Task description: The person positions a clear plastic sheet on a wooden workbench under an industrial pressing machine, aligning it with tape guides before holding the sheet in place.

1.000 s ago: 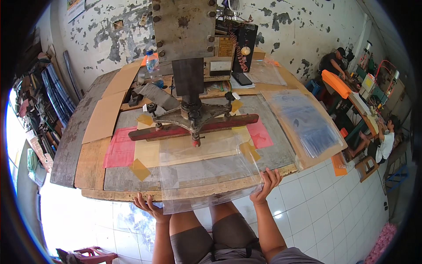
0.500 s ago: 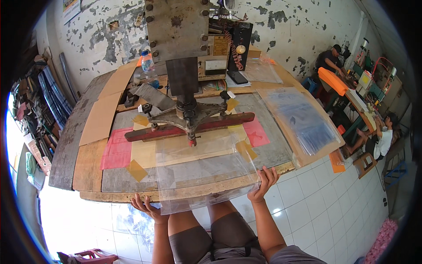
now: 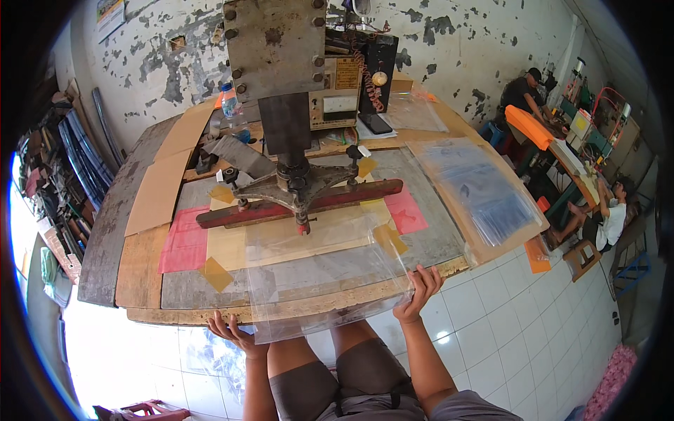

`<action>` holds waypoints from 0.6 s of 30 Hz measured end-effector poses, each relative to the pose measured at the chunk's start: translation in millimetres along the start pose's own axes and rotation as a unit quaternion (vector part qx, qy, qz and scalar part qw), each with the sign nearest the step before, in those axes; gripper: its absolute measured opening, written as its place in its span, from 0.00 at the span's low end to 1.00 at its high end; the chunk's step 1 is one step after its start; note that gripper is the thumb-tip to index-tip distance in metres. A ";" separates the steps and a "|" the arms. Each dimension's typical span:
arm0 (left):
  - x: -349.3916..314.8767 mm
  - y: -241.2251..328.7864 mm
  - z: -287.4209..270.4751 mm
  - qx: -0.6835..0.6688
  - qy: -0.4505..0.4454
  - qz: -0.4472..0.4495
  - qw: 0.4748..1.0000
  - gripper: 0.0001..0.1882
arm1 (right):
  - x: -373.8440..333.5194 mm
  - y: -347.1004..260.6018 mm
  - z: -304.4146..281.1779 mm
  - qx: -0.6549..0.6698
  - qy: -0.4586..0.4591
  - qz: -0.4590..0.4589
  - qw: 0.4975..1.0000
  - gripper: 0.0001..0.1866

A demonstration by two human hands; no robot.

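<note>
A clear plastic sheet [image 3: 316, 288] lies over the near part of the press bed, its near edge overhanging the table's front. My left hand [image 3: 239, 337] is at the sheet's near left corner, its fingers raised beside the table edge and the thumb side against the plastic. At the right corner my right hand [image 3: 419, 295] has the sheet's edge by its thumb, fingers curled upward. Above the far end of the sheet stands the press head, with a red-sided metal bar [image 3: 323, 203] on its bracket [image 3: 298, 184]. Beneath lies a yellowish sheet [image 3: 225, 245].
Red patches [image 3: 184, 238] and amber tape pieces [image 3: 215, 274] mark the bed. To the right, a board [image 3: 456, 228] carries a stack of clear plastic pieces [image 3: 484, 203]. Cardboard [image 3: 158, 193] lies left; a bottle [image 3: 229, 102] and phone [image 3: 375, 124] sit behind. Two people work far right.
The view has shifted slightly. Both hands and the plastic sheet keep nearly the same place at the table's front edge.
</note>
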State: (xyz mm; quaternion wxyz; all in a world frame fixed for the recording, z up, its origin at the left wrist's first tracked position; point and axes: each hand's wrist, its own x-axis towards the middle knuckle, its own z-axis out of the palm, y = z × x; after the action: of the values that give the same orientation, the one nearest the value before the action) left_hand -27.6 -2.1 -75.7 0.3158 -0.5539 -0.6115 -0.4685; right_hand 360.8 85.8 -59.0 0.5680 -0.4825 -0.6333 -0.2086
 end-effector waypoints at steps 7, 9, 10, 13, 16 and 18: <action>-4.5 -2.7 1.6 0.001 -0.003 -0.006 1.000 0.49 | -1.5 1.5 0.1 0.002 -0.002 0.000 1.000 0.25; -4.5 -2.7 1.5 0.001 -0.005 -0.007 1.000 0.48 | -1.8 1.6 0.0 0.001 -0.003 0.001 1.000 0.25; -4.1 -2.5 1.3 0.001 -0.006 -0.007 1.000 0.48 | -1.8 1.6 -0.1 0.001 -0.004 0.000 1.000 0.25; -4.4 -2.7 1.6 0.006 -0.006 -0.007 1.000 0.48 | -0.5 0.3 -0.7 0.001 -0.006 -0.002 1.000 0.24; -3.8 -2.6 3.3 0.008 0.002 -0.003 1.000 0.48 | 0.5 -0.6 -1.3 0.002 -0.006 -0.003 1.000 0.25; -3.6 -2.5 3.5 0.008 0.004 0.000 1.000 0.48 | 0.0 0.1 -1.3 0.002 -0.006 -0.002 1.000 0.25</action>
State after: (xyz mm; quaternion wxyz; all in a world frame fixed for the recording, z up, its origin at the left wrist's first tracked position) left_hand -28.9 -0.1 -80.8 0.3226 -0.5492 -0.6142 -0.4659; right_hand 361.6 84.7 -58.7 0.5644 -0.4811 -0.6385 -0.2055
